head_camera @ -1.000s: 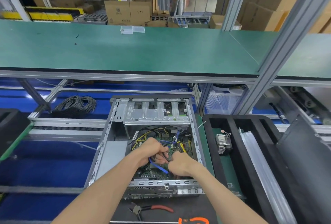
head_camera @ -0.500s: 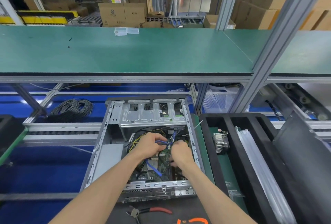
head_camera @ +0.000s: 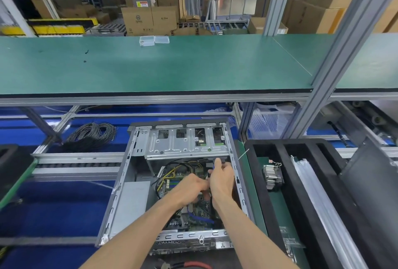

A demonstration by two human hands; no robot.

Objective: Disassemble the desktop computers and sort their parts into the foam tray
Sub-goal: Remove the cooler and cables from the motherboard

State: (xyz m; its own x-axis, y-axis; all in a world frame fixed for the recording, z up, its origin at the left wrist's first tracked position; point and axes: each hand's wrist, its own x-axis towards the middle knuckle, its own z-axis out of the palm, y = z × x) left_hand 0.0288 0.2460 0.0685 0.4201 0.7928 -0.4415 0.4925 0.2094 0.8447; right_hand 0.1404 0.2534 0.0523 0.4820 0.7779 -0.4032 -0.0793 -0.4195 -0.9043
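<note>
Freeing a blue cable (head_camera: 213, 166) inside the open computer case (head_camera: 120, 191): your right hand (head_camera: 221, 180) pinches it near the drive cage; your left hand (head_camera: 189, 189) curls beside it, its hold hidden. The cable is limp and light, so grip its stiff connector.

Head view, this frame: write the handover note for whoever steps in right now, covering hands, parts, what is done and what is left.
Left hand: inside the open computer case, fingers curled among the cables over the circuit board; what it holds is hidden.
Right hand: pinches a blue cable near the drive cage.
Foam tray: right of the case, with a heatsink in one slot and clear plastic strips in another.
Pliers: in front of the case.
Done: side panel off, heatsink sorted.
Left: free the cables, then pull the board, the drive cage and the rest.
</note>
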